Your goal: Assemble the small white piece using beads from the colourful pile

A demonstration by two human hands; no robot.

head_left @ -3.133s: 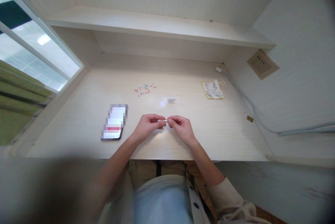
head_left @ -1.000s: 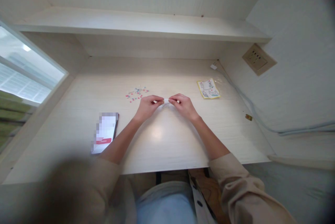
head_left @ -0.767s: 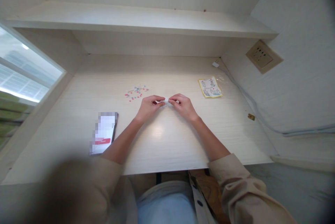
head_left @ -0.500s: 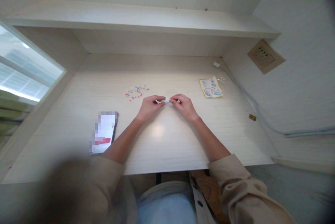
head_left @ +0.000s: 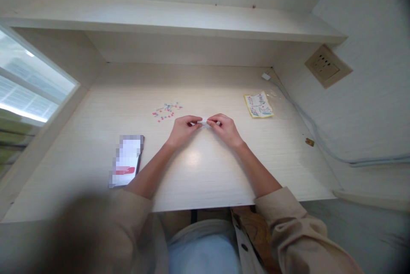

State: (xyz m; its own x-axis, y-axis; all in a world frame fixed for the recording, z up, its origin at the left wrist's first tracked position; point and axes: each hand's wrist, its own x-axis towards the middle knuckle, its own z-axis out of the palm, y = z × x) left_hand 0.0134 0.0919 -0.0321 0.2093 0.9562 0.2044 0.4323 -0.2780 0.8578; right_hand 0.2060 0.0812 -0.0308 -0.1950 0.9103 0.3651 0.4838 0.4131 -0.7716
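My left hand and my right hand meet fingertip to fingertip over the middle of a pale wooden desk. Both pinch the ends of a small white piece held between them; what it is I cannot make out. A scatter of tiny coloured beads lies on the desk just left of and beyond my left hand.
A phone lies near the front left. A yellow-edged printed sheet lies at the back right. A white cable runs along the right wall below a socket plate. A shelf spans the back. A window is at left.
Since three seconds ago both hands have reached farther out over the desk, still pinching the white piece. Over the last second they have stayed nearly still; only the view shifted slightly.
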